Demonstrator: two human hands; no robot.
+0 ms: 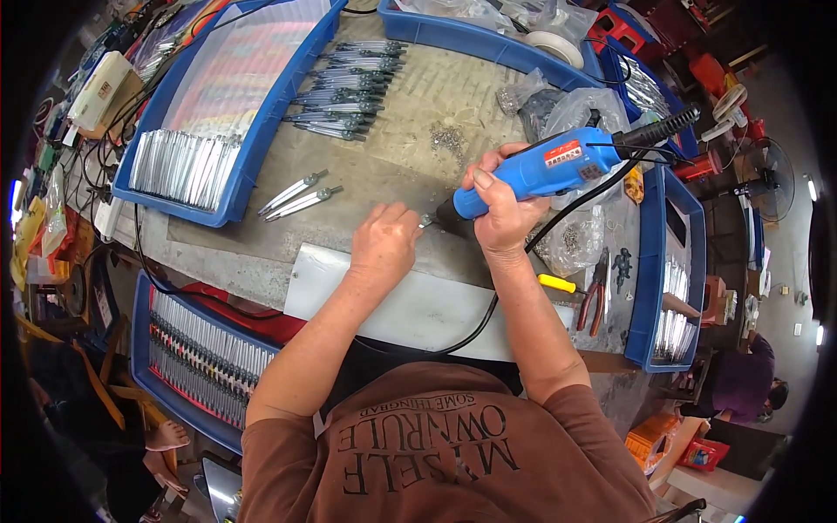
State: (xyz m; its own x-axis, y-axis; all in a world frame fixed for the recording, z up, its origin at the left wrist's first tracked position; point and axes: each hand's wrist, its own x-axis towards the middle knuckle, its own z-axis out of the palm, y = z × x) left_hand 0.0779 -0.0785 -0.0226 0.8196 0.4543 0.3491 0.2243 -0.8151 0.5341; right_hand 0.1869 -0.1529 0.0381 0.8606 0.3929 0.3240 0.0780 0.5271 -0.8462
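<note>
Right hand [503,211] has fingers clamped on the blue driver [549,167]; left hand [385,240] pinches a metal part [425,221]. I'd keep them aligned.

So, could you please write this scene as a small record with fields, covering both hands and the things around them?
Right hand: grips a blue power tool
Left hand: beside the tool's tip; small metal part at its fingertips, mostly hidden
Left of hands: two silver compass-like pieces
Right of hands: yellow handle, red-handled pliers
Upper left: blue tray with silver pieces
</note>
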